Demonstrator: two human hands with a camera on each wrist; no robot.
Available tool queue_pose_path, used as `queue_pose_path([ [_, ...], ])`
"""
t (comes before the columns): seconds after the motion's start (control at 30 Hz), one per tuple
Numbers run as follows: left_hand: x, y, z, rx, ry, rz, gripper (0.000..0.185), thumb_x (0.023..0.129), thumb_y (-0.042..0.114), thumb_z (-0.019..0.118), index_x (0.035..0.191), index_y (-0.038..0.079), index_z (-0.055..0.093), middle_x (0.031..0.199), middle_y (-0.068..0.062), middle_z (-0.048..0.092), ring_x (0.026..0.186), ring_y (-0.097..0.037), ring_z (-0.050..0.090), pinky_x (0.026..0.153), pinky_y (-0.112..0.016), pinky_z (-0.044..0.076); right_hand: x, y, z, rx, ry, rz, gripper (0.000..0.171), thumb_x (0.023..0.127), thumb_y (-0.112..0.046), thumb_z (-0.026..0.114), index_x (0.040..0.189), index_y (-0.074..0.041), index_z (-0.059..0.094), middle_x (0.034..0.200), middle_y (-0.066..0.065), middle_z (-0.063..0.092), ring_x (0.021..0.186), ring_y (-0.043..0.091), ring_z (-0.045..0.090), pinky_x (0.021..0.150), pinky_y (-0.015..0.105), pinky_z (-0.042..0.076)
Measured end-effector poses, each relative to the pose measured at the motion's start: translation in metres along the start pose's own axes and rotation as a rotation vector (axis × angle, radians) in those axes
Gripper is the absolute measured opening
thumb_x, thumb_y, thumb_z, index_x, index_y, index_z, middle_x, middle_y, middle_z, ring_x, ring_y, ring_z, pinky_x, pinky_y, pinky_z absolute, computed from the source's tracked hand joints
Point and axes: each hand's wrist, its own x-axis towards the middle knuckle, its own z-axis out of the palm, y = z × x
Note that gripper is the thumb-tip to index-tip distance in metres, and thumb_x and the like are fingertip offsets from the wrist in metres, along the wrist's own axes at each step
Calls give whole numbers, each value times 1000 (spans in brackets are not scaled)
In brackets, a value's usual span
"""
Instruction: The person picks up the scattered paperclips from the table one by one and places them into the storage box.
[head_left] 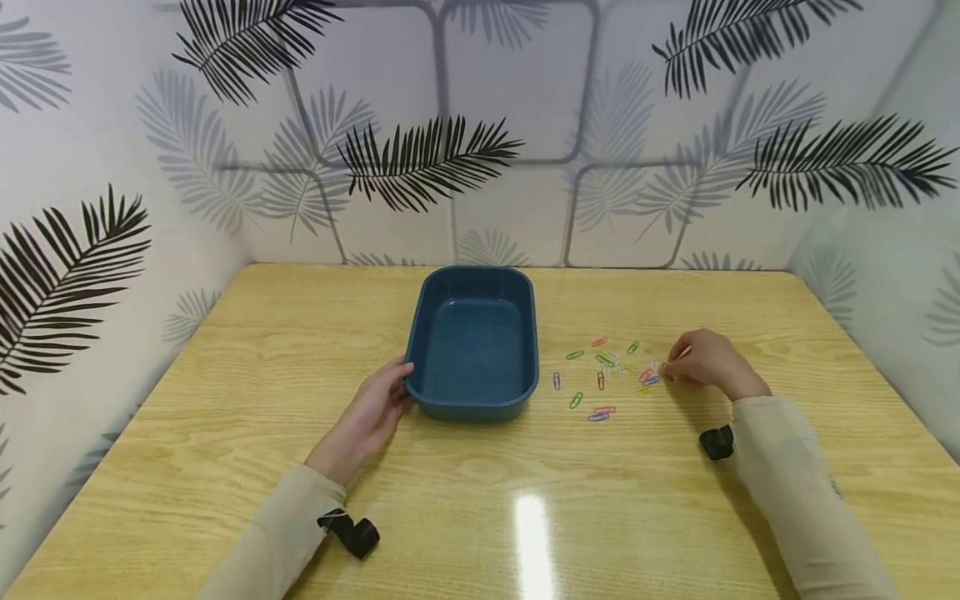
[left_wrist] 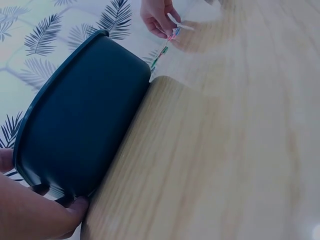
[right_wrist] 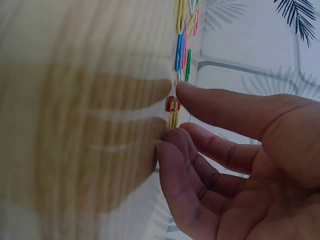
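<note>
Plastic-coated paper clips in mixed colours [head_left: 603,375] lie scattered at three o'clock from the deep blue rectangular plastic tub [head_left: 473,343], and I am picking at their far edge.

My right hand [head_left: 708,369] has its grip closing on a small red-and-yellow clip [right_wrist: 173,107] at the three o'clock end of the scatter: in the right wrist view the fingertips [right_wrist: 186,92] press together round it against the pale wood-grain bench [head_left: 480,500], but I cannot tell whether it is lifted clear. My left hand [head_left: 371,412] curls its thumb and fingers round the tub's rim at eight o'clock, steadying it. To do this well I judge I should pinch one clip only, roll it up onto its edge with a fingertip, and keep the tub pinned so it cannot slide.
</note>
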Motion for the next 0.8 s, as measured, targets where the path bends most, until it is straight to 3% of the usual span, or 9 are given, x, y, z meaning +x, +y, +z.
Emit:
queue_pose_path([
  [0.23,2,2,1,-7,4,-11,48,102,10,37,147,-7,28,124,-11,53,109,-16,50,94,-27,39,1,1,0,-13,-21,-24,23,85,-7,69,97,12,62,80,12,62,64,16,58,59,32,53],
  [0.5,2,2,1,-12,-12,-14,49,103,11,36,147,-7,27,128,-11,51,113,-17,48,100,-29,35,1,1,-4,-26,-50,-39,13,85,-3,68,88,8,63,79,12,61,65,18,57,58,31,52],
  [0.8,1,1,-1,-16,-19,-23,49,102,11,37,147,-7,27,130,-12,49,115,-18,47,101,-30,36,2,6,-4,34,-81,-60,12,85,-2,64,91,8,61,82,11,59,67,16,56,61,31,51],
])
